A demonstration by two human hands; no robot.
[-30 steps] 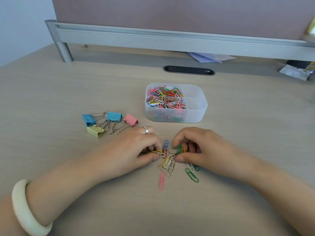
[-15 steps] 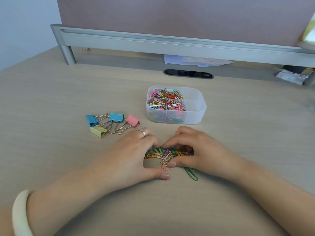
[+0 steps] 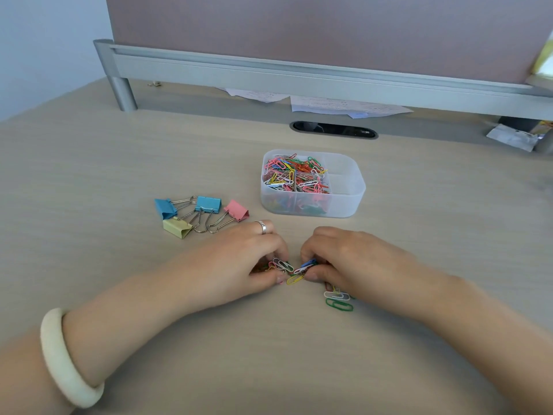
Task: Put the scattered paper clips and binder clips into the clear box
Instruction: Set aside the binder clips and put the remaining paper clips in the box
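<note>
Head view of a pale wood-grain desk (image 3: 89, 175) with two bare hands at work near its front centre. Left hand (image 3: 239, 262), bearing a silver ring (image 3: 262, 226) and, farther up the wrist, a cream-white bangle (image 3: 64, 359), curled palm-down with fingertips pinched narrowly on a small cluster of coloured wire paper clips (image 3: 279, 265) lying on the desk surface. Right hand (image 3: 350, 259) mirrored just beside it, thumb and fingers closed on a second bunch of blue, white and yellow paper clips (image 3: 303, 269); whether either bunch is lifted clear of the desk or only pressed against it, not discernible from this angle. Loose white and green paper clips (image 3: 338, 299) flat on the desk, partly tucked under the right palm's near edge. Clear rounded plastic box with inner dividers (image 3: 348, 190) behind the hands, well apart from them, its left compartments heaped with multicoloured paper clips (image 3: 294, 175), its right compartments showing only bare plastic. Group of four folding binder clips (image 3: 200, 215) left of the box and just beyond the left knuckles: two blue, one pink, one pale yellow, silver wire handles overlapping. Grey metal partition rail (image 3: 299, 73) across the back, white paper sheets (image 3: 344, 104) beneath it, dark oval cable slot (image 3: 333, 130) in front.
</note>
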